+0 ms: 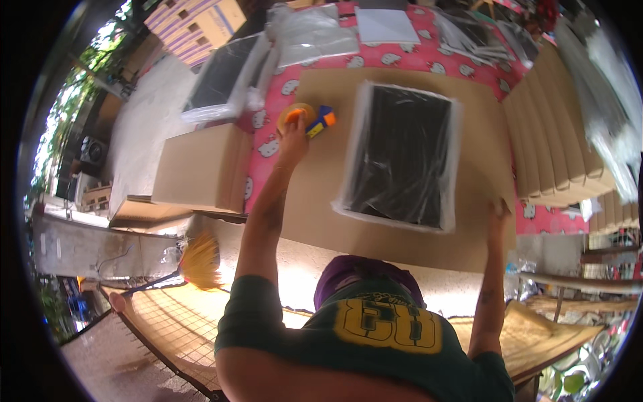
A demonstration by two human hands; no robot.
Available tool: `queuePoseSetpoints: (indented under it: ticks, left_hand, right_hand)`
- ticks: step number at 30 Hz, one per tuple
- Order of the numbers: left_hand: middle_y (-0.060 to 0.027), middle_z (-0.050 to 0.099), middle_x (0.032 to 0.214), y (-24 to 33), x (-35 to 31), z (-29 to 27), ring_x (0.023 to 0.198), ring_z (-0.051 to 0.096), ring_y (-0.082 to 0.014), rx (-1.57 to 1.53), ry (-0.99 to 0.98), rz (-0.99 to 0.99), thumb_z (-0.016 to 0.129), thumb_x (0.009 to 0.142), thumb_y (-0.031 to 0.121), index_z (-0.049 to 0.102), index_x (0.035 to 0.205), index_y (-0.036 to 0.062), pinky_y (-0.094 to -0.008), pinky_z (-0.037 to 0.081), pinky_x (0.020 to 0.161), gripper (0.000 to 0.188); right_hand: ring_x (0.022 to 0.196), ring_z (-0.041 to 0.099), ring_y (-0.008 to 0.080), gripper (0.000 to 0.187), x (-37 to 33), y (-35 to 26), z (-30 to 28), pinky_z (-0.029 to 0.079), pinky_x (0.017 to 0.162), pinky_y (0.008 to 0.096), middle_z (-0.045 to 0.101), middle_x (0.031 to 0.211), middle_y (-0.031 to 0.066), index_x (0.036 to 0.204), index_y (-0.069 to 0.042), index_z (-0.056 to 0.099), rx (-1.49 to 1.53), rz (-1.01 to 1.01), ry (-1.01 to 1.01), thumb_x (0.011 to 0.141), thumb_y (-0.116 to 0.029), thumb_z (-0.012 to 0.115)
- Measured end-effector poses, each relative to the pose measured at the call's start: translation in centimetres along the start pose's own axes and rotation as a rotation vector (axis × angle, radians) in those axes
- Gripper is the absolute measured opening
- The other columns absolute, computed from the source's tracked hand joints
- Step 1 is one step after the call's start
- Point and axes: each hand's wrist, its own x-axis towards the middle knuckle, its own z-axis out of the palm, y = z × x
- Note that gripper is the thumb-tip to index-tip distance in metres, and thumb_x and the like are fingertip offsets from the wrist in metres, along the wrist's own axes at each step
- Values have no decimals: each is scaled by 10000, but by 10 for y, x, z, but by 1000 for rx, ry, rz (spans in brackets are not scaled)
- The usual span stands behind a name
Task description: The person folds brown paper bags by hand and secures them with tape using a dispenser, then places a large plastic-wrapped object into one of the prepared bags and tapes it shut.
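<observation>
Left grip: mine, fingers closed on one tape dispenser, orange and blue, over the cardboard sheet's left edge toward its far corner. Right grip: mine, at the sheet's right edge toward the near corner; blurred, so whether I pinch or merely press I cannot tell. One cardboard sheet, brown, flat on the pink-covered counter, seemingly overhanging the near edge. One dark panel in clear plastic, lying flat, right of the sheet's middle. Risks, in my judgement: a lift at the sheet's near edge could tip it and slide the slick-wrapped panel; a dropped dispenser could mark it; loose film could snag. Room: bare cardboard left of the panel, widest; a narrower strip right of it. Bounds: brown box by the counter's left edge, folded cartons along the right.
</observation>
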Motion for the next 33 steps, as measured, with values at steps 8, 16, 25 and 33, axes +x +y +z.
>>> queuePoseSetpoints:
  ticks: [8, 16, 25, 33]
  left_hand:
    - [-119, 612, 1177, -45, 33, 3, 1159, 535, -348, 19, -51, -209, 660, 868, 194, 539, 1307, 169, -600, 410, 988, 456]
    - [-188, 557, 1277, -71, 14, 44, 1245, 479, -381, 113, 144, -303, 673, 866, 262, 557, 1263, 106, -530, 445, 960, 442]
    - [-225, 479, 1368, -40, -124, -32, 1290, 436, -424, -222, -396, -713, 701, 824, 330, 576, 1260, 82, -530, 438, 995, 517]
    - [-235, 567, 1295, -41, -106, -13, 1286, 469, -440, -96, -402, -685, 682, 817, 340, 599, 1245, 68, -527, 456, 1007, 514]
  right_hand:
    - [1132, 540, 425, 606, -30, 96, -77, 468, 930, 501, 531, 1257, 269, 1291, -84, 570, -497, 129, 42, 802, -388, 760]
    - [1003, 563, 402, 479, -33, 70, -74, 470, 871, 512, 460, 1249, 284, 1119, -81, 650, -640, -83, 177, 729, -297, 823]
    - [819, 686, 307, 142, -29, 44, -105, 525, 749, 438, 695, 818, 132, 889, -56, 688, -282, 89, -47, 850, -193, 680]
    - [991, 669, 248, 246, -7, 24, -139, 501, 834, 391, 701, 1044, 129, 1104, -60, 625, 17, 12, -499, 960, -252, 576]
